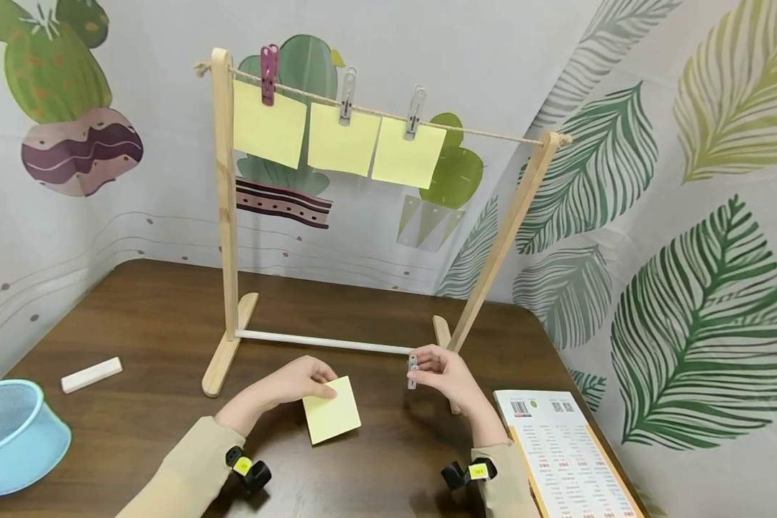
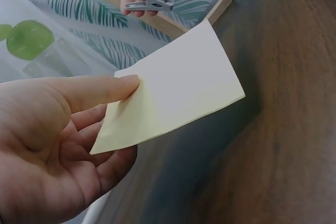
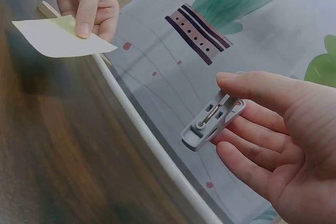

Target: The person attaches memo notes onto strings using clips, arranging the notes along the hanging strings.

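Note:
Between thumb and fingers my left hand (image 1: 303,381) pinches a yellow sticky note (image 1: 332,411) above the table; the left wrist view shows the thumb lying across one end of the note (image 2: 178,77). To its right, my right hand (image 1: 443,374) holds a grey clothespin (image 1: 412,372), pinched by thumb and fingers, and in the right wrist view the clothespin (image 3: 210,121) shows its metal spring. Behind both hands, three yellow notes hang from a rope (image 1: 479,132), one under a dark pink clothespin (image 1: 269,74), the others under grey clothespins (image 1: 347,96).
The rope runs between two wooden posts (image 1: 225,194) standing on the brown table (image 1: 168,302), with a white bar (image 1: 324,342) joining them low down. A blue mesh basket (image 1: 22,453) and a white block (image 1: 91,375) lie at left. A printed booklet (image 1: 570,453) sits at right.

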`<state>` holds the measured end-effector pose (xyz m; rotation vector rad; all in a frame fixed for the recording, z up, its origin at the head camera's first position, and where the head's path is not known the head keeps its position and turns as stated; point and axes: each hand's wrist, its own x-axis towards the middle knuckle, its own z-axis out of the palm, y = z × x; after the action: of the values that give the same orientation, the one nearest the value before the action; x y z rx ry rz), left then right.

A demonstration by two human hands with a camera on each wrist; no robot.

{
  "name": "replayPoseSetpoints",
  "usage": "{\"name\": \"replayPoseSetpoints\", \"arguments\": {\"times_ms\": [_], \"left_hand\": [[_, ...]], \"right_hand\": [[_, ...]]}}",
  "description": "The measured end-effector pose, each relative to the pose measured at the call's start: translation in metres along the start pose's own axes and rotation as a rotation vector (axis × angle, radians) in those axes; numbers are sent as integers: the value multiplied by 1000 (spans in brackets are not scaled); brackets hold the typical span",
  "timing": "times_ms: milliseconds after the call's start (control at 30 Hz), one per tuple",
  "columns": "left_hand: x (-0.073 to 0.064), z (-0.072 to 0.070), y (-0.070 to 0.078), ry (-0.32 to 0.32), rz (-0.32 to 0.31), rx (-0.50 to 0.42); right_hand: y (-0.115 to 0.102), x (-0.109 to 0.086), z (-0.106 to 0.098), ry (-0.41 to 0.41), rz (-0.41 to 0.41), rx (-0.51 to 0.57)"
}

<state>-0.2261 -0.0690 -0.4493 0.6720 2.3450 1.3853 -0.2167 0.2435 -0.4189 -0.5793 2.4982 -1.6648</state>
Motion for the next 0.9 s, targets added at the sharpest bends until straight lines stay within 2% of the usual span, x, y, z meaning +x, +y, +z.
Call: {"name": "replayPoseSetpoints", "arguments": {"times_ms": [167, 400, 533, 733, 900], "left_hand": [[10, -1, 12, 40, 14, 24], [22, -6, 37, 114, 62, 6], [29, -8, 53, 171, 103, 25], [41, -10, 76, 256, 209, 55], [52, -16, 98, 340, 256, 50]], "right_hand": [[-9, 2, -10, 24, -24, -45], [-31, 8, -27, 73, -47, -84], [-46, 13, -36, 97, -84, -123], [-72, 20, -49, 113, -144, -156], [-95, 29, -61, 160, -214, -162]]}}
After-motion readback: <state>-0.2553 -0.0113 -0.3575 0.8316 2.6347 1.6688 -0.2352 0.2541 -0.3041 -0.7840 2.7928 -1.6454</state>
